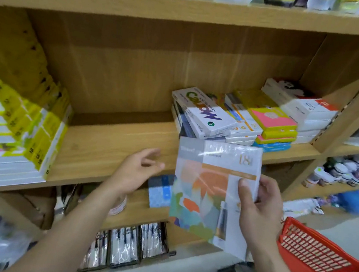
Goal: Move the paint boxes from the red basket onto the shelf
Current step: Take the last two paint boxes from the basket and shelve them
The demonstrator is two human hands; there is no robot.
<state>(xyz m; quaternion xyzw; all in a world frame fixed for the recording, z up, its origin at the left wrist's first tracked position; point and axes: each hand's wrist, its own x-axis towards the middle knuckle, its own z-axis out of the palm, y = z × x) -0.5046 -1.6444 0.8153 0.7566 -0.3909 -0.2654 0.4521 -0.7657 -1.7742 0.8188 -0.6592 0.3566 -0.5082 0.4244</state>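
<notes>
My right hand (256, 203) grips a flat paint box (204, 184) by its right edge; the box is white and grey with orange, teal and green shapes, wrapped in shiny film. It hangs upright in front of the wooden shelf's (108, 149) front edge. My left hand (137, 169) is open, fingers spread, just left of the box over the shelf board, holding nothing. The red basket (321, 268) sits at the lower right, under my right forearm. On the shelf behind lie stacks of paint boxes (206, 114).
Yellow and white books (15, 128) are stacked at the shelf's left end. Pink, yellow and blue boxes (275, 128) and white boxes (301, 108) fill the right end. A small blue patterned box (159, 189) sits on the lower shelf. Pen packs (125, 247) lie below.
</notes>
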